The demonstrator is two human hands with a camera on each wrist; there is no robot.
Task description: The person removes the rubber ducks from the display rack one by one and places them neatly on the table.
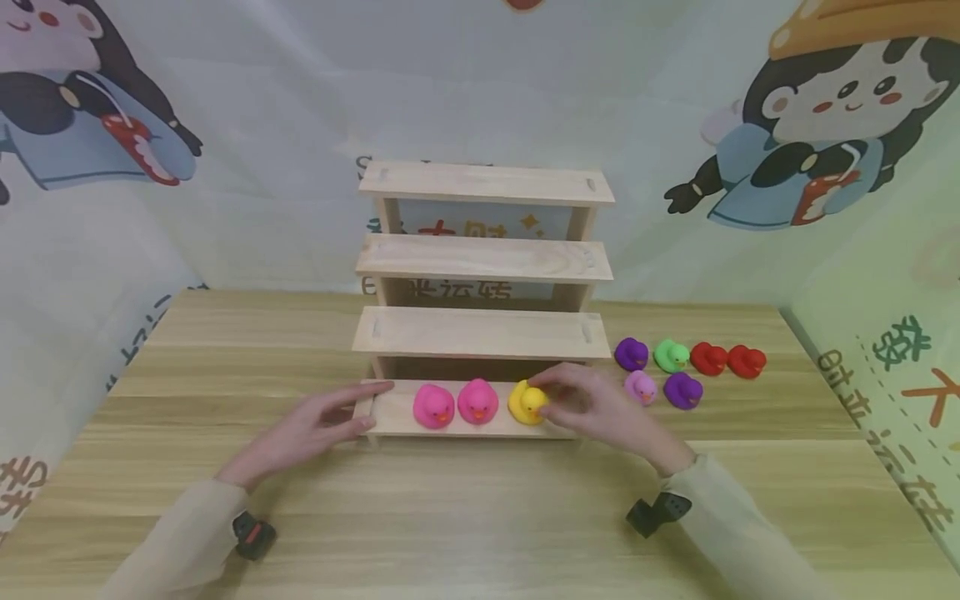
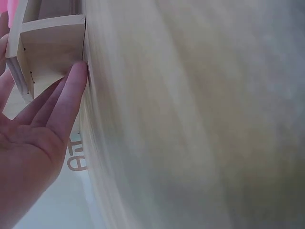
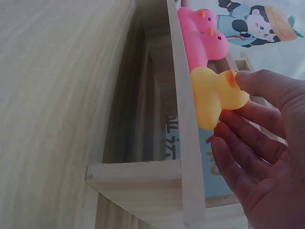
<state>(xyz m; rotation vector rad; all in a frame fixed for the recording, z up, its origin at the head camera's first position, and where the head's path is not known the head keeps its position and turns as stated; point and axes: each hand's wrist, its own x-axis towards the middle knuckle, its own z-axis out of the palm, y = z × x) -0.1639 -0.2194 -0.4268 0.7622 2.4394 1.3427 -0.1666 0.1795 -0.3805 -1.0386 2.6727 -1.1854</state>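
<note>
A wooden stepped shelf (image 1: 480,333) stands on the table. Two pink rubber ducks (image 1: 434,406) sit side by side on its lowest step, left of a yellow rubber duck (image 1: 528,403). My right hand (image 1: 592,408) pinches the yellow duck between thumb and fingers; in the right wrist view the duck (image 3: 209,95) is at the step's board, thumb against its beak. At the left end of the lowest step is my left hand (image 1: 318,429). Its extended fingers (image 2: 71,95) lie along the end panel (image 2: 52,47) in the left wrist view, holding nothing.
Right of the shelf several more rubber ducks stand on the table: two purple (image 1: 683,390), one green (image 1: 671,356), one light purple (image 1: 641,387) and two red (image 1: 747,362). The three upper steps (image 1: 483,332) rise behind the lowest. A printed cloth (image 1: 285,167) hangs behind.
</note>
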